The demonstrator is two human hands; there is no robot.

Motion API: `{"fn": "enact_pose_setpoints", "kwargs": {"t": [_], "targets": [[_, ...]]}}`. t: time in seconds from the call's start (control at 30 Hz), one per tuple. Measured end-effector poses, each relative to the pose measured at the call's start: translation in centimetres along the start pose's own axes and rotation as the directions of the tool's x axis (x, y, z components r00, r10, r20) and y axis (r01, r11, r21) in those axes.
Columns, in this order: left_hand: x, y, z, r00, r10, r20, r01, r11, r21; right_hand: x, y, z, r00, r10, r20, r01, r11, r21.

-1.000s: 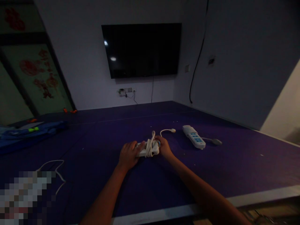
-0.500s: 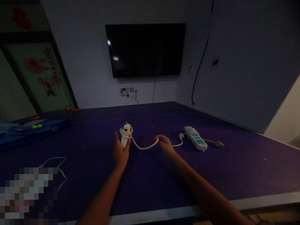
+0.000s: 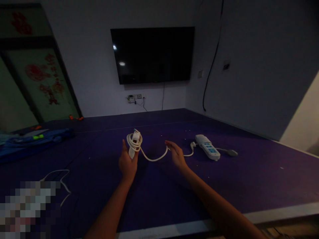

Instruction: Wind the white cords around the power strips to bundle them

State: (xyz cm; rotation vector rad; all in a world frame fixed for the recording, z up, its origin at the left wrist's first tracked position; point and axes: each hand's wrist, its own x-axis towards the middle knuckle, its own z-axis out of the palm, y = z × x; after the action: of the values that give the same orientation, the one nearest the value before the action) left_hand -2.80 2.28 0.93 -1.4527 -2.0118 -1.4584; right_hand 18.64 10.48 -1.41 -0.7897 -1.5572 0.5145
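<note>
My left hand [image 3: 128, 165] is closed around the lower end of a white power strip [image 3: 132, 152], held upright. Loops of white cord [image 3: 134, 143] are wound around the strip's upper part. From there the cord sags and rises to my right hand [image 3: 176, 155], whose fingers are close together and fairly straight, with the cord pinched at them. Past this hand the cord runs on to a white plug [image 3: 192, 145] lying on the purple surface. Just right of it lies a second white power strip [image 3: 210, 151] with blue socket faces, its own cord wrapped around one end.
The second strip's plug [image 3: 232, 152] lies at its right. A blue cloth [image 3: 53, 137] is at the left, and a thin white cable [image 3: 65, 186] at lower left near a blurred-out patch. A television [image 3: 153, 54] hangs on the wall. The purple platform [image 3: 149, 202] has a pale front edge.
My right fingers have straightened somewhat at the cord. The loops on the strip in my left hand look looser and wider. The view has shifted slightly.
</note>
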Motion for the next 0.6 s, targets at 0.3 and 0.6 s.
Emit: {"fn": "enact_pose_setpoints", "kwargs": {"t": [0.3, 0.6], "targets": [[-1.4, -0.4, 0.2, 0.875, 0.456, 0.162, -0.483, 0.839, 0.251, -1.5, -4.3, 0.4, 0.736, -0.203, 0.646, 0.552, 0.733, -0.398], [-1.4, -1.0, 0.3, 0.834, 0.542, 0.102, -0.549, 0.8, 0.243, -1.2, -3.5, 0.1, 0.638, -0.14, 0.757, 0.604, 0.7, -0.38]]}}
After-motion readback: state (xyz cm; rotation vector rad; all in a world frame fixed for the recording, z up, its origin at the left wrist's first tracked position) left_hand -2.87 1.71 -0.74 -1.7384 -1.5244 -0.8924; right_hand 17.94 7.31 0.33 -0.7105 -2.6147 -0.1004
